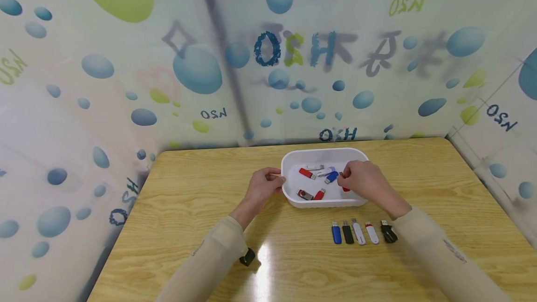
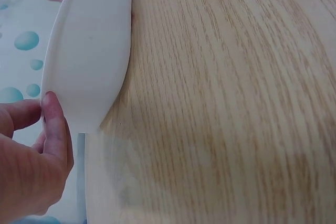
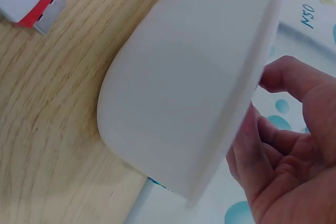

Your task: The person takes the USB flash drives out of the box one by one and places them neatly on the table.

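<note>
A white plastic tray (image 1: 289, 190) stands at the back of the table with several USB sticks inside. My left hand (image 1: 262, 185) pinches its left rim between thumb and fingers; the left wrist view shows this hand (image 2: 39, 145) at the rim up close. Over the tray's right end is my right hand (image 1: 364, 181), fingers curled and reaching down inside. A red USB stick (image 1: 346, 189) shows just under it. In the right wrist view the tray wall hides the fingertips of this hand (image 3: 289, 140), so I cannot tell whether they grip a stick.
Inside the tray lie a blue stick (image 1: 331, 177), red ones (image 1: 307, 173) and a silver swivel one (image 1: 305, 195). A row stands before it: blue (image 1: 336, 233), black (image 1: 347, 233), white ones (image 1: 371, 233), and a black one (image 1: 388, 232). A small black object (image 1: 247, 257) is by the left sleeve.
</note>
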A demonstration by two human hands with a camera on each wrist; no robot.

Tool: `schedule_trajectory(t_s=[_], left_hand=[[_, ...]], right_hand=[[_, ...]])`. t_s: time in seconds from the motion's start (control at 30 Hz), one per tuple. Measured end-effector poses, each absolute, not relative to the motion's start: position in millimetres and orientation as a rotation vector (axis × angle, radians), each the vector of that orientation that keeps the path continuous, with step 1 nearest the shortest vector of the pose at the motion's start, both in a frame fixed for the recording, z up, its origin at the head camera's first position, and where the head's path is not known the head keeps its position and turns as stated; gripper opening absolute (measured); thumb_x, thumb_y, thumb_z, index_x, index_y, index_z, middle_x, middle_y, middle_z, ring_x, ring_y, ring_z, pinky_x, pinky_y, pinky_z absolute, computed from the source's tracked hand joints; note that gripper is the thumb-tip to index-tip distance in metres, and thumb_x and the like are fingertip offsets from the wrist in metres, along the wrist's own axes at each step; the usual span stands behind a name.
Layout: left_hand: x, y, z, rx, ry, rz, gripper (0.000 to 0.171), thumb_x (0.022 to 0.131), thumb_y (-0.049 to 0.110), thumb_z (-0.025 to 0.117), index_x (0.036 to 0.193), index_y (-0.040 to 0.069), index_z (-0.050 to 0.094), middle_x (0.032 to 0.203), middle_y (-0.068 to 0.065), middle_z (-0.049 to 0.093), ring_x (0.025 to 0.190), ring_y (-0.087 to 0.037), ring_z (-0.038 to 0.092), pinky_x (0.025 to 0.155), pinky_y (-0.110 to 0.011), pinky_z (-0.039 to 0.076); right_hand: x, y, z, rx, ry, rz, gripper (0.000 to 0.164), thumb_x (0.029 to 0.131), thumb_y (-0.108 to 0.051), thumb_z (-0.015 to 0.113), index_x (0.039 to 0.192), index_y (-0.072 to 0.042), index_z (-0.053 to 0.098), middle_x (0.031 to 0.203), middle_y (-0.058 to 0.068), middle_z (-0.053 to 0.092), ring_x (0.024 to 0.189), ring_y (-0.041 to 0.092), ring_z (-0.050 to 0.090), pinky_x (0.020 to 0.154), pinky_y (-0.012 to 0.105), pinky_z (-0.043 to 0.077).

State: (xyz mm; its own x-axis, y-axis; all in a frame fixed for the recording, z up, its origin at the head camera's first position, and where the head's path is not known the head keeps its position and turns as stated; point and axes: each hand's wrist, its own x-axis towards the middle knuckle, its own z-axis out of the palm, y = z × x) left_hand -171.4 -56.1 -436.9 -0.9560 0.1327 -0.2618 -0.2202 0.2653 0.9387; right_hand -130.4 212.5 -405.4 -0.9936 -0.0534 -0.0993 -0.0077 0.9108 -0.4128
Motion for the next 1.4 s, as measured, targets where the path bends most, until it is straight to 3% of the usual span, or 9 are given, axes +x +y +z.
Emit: schedule_trajectory(t_s=[0.43, 0.93, 1.17, 1.4], left_hand=[[-171, -57, -435, -0.088, 2.241, 1.729, 0.034, 0.089, 0.011, 0.067, 0.119, -0.003, 0.063, 0.094, -0.013, 0.062, 0.074, -0.018, 0.060, 0.069, -0.026, 0.057], [-172, -57, -436, -0.080, 2.229, 1.736, 0.034, 0.089, 0.010, 0.067, 0.119, -0.005, 0.063, 0.093, -0.013, 0.062, 0.073, -0.017, 0.060, 0.071, -0.029, 0.058], [-172, -56, -438, -0.096, 2.225, 1.722, 0.034, 0.089, 0.013, 0.067, 0.120, -0.002, 0.063, 0.097, -0.013, 0.062, 0.077, -0.021, 0.061, 0.079, -0.036, 0.057], [-173, -57, -438, -0.112, 2.229, 1.711, 0.036, 0.089, 0.014, 0.068, 0.121, -0.002, 0.063, 0.098, -0.013, 0.062, 0.081, -0.024, 0.062, 0.079, -0.036, 0.057]], right_hand=[[-110, 229, -391, -0.017, 2.998, -0.710, 0.022, 0.088, -0.027, 0.065, 0.084, -0.005, 0.066, 0.066, 0.000, 0.058, 0.058, 0.016, 0.049, 0.048, 0.027, 0.038], [-82, 255, -379, 0.027, 3.054, -0.754, 0.024, 0.087, -0.028, 0.065, 0.086, -0.004, 0.066, 0.068, -0.001, 0.061, 0.057, 0.016, 0.049, 0.048, 0.029, 0.039], [-69, 273, -383, 0.030, 3.071, -0.733, 0.026, 0.087, -0.029, 0.065, 0.087, -0.004, 0.067, 0.068, -0.003, 0.062, 0.057, 0.015, 0.049, 0.047, 0.029, 0.040], [-58, 281, -385, 0.046, 3.044, -0.694, 0.028, 0.087, -0.032, 0.064, 0.087, -0.004, 0.068, 0.070, -0.003, 0.062, 0.058, 0.014, 0.050, 0.048, 0.029, 0.042]])
